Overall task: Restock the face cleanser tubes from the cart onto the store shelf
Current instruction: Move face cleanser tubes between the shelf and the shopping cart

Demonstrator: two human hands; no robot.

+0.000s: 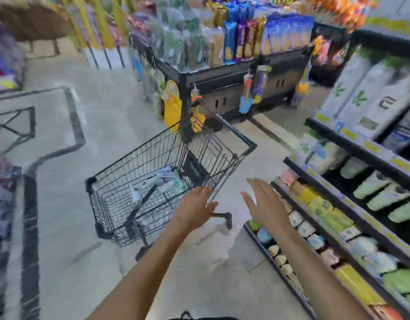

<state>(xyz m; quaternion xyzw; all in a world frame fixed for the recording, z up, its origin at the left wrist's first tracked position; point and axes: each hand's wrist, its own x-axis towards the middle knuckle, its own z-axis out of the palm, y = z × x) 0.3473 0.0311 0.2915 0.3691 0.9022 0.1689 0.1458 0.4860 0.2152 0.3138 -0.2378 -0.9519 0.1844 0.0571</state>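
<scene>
A black wire shopping cart point(139, 158) stands on the floor in the middle of the view. Several pale face cleanser tubes point(162, 181) lie at its bottom. My left hand point(194, 209) reaches over the cart's near right rim with fingers straight, holding nothing. My right hand point(266, 204) hovers with spread fingers between the cart and the store shelf point(333, 195) on the right, also holding nothing. The shelf's tiers carry rows of white, green and yellow tubes and boxes. The frame is blurred by motion.
A black display stand point(222, 75) loaded with snack packs stands behind the cart, with hanging toys on its side. More racks line the left edge. Pale tiled floor point(211, 262) with a dark border strip lies around and in front of the cart.
</scene>
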